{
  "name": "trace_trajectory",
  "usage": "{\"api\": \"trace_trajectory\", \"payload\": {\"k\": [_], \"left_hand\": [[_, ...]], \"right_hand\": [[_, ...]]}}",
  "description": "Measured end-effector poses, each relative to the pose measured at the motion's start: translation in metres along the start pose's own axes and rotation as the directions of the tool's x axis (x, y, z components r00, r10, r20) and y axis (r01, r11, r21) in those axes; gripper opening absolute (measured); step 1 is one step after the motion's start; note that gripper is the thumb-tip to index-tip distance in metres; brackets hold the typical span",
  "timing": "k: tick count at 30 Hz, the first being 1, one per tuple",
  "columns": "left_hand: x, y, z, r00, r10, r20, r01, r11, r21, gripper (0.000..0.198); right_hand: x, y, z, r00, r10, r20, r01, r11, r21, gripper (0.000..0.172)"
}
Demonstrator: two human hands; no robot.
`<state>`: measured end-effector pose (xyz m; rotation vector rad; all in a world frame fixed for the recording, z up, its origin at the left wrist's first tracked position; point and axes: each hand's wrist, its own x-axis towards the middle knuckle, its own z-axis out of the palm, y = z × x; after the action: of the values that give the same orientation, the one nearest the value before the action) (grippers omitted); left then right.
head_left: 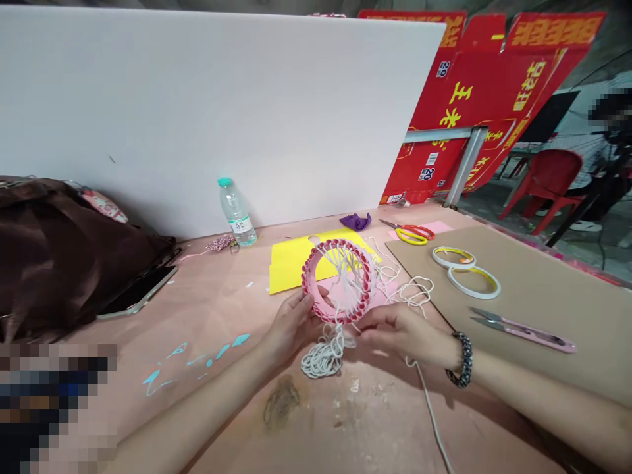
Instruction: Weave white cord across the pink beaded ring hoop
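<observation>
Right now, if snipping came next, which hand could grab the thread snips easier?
Probably the right hand: the pink-handled thread snips lie on its side, while the left hand grips the pink ring.

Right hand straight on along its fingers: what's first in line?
The right hand would likely meet the pink ring first, at its lower edge, or the white cord hanging there; depth is unclear, contact may already exist.

Hands (293, 322) at pink ring (317, 301) — white cord (349, 282) strung across.
</observation>
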<state>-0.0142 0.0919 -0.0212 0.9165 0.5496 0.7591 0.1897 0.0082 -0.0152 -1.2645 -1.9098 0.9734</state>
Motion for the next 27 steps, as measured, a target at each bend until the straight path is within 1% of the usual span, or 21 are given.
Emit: {"api": "trace_trajectory", "payload": {"k": [1, 3, 4, 6, 8, 10, 11, 13, 14, 15, 16, 17, 18, 19, 20, 21, 23, 24, 25, 26, 27], "left_hand": [[0.000, 0.000, -0.001, 1.000, -0.002, 0.012, 0.002, 1.000, 0.001, 0.034], [0.002, -0.001, -0.002, 0.999, 0.012, 0.038, -0.012, 1.000, 0.003, 0.033], [0.002, -0.001, -0.003, 0.999, 0.029, 0.038, -0.029, 1.000, 0.007, 0.033], [0.004, -0.001, -0.004, 0.998, 0.064, 0.015, -0.064, 0.998, 0.014, 0.033], [0.005, -0.001, -0.005, 0.998, 0.069, -0.011, -0.069, 0.998, 0.014, 0.034], [0.004, -0.001, -0.004, 0.999, 0.052, -0.004, -0.052, 0.999, 0.013, 0.034], [0.004, -0.001, -0.003, 0.999, 0.052, 0.006, -0.052, 0.999, 0.017, 0.033], [0.002, -0.002, -0.002, 0.998, 0.062, 0.025, -0.063, 0.997, 0.032, 0.030], [0.001, -0.003, -0.001, 0.997, 0.067, 0.032, -0.068, 0.997, 0.035, 0.029], [0.001, -0.003, -0.001, 0.997, 0.069, 0.037, -0.070, 0.997, 0.034, 0.029], [0.000, -0.004, -0.001, 0.997, 0.068, 0.040, -0.070, 0.997, 0.028, 0.030], [0.000, -0.004, -0.001, 0.997, 0.065, 0.044, -0.066, 0.998, 0.022, 0.030], [0.000, -0.004, -0.001, 0.997, 0.060, 0.044, -0.061, 0.998, 0.018, 0.030], [0.000, -0.004, -0.002, 0.998, 0.053, 0.040, -0.054, 0.998, 0.018, 0.029], [0.001, -0.004, -0.003, 0.998, 0.044, 0.036, -0.045, 0.999, 0.020, 0.029], [0.001, -0.004, -0.003, 0.999, 0.034, 0.034, -0.034, 0.999, 0.023, 0.030], [0.003, -0.004, -0.005, 0.999, 0.028, 0.035, -0.028, 0.999, 0.018, 0.033], [0.003, -0.004, -0.005, 0.999, 0.034, 0.037, -0.034, 0.999, 0.009, 0.034], [0.004, -0.004, -0.006, 0.998, 0.041, 0.038, -0.041, 0.999, -0.001, 0.035], [0.004, -0.004, -0.006, 0.998, 0.049, 0.034, -0.048, 0.999, -0.012, 0.035], [0.004, -0.004, -0.006, 0.998, 0.054, 0.030, -0.054, 0.998, -0.022, 0.034]], "right_hand": [[0.000, 0.001, -0.005, 0.998, 0.045, -0.038, -0.048, 0.996, -0.078, 0.024], [-0.001, 0.011, -0.027, 0.977, 0.080, -0.199, -0.134, 0.952, -0.274, 0.026], [-0.002, 0.018, -0.043, 0.954, 0.069, -0.293, -0.177, 0.917, -0.358, 0.025], [-0.004, 0.034, -0.074, 0.899, 0.056, -0.433, -0.266, 0.858, -0.439, 0.023], [-0.007, 0.046, -0.095, 0.854, 0.040, -0.518, -0.328, 0.815, -0.478, 0.021], [-0.008, 0.048, -0.097, 0.842, 0.006, -0.540, -0.333, 0.793, -0.510, 0.024], [-0.008, 0.045, -0.090, 0.853, -0.011, -0.522, -0.305, 0.801, -0.516, 0.032], [-0.006, 0.032, -0.062, 0.911, -0.034, -0.412, -0.178, 0.867, -0.465, 0.049], [-0.004, 0.023, -0.045, 0.943, -0.045, -0.329, -0.083, 0.928, -0.364, 0.052], [-0.003, 0.014, -0.029, 0.978, -0.053, -0.201, 0.004, 0.973, -0.232, 0.053], [-0.002, 0.005, -0.016, 0.994, -0.048, -0.098, 0.037, 0.992, -0.118, 0.045], [-0.001, -0.001, -0.008, 0.999, -0.037, -0.018, 0.037, 0.999, -0.016, 0.035], [-0.001, -0.005, -0.005, 1.000, -0.010, 0.018, 0.009, 0.999, 0.036, 0.028], [-0.001, -0.006, -0.008, 1.000, 0.030, 0.001, -0.030, 0.998, 0.053, 0.027], [-0.002, -0.003, -0.016, 0.996, 0.073, -0.055, -0.071, 0.997, 0.044, 0.030], [-0.003, 0.004, -0.030, 0.983, 0.112, -0.144, -0.113, 0.994, 0.006, 0.033], [-0.007, 0.025, -0.066, 0.927, 0.142, -0.346, -0.207, 0.965, -0.158, 0.037], [-0.009, 0.036, -0.084, 0.887, 0.125, -0.444, -0.289, 0.901, -0.324, 0.039], [-0.011, 0.047, -0.100, 0.839, 0.043, -0.542, -0.367, 0.781, -0.506, 0.041], [-0.013, 0.056, -0.112, 0.808, -0.002, -0.590, -0.402, 0.729, -0.553, 0.040], [-0.013, 0.061, -0.117, 0.793, -0.066, -0.606, -0.412, 0.674, -0.613, 0.038]]}}
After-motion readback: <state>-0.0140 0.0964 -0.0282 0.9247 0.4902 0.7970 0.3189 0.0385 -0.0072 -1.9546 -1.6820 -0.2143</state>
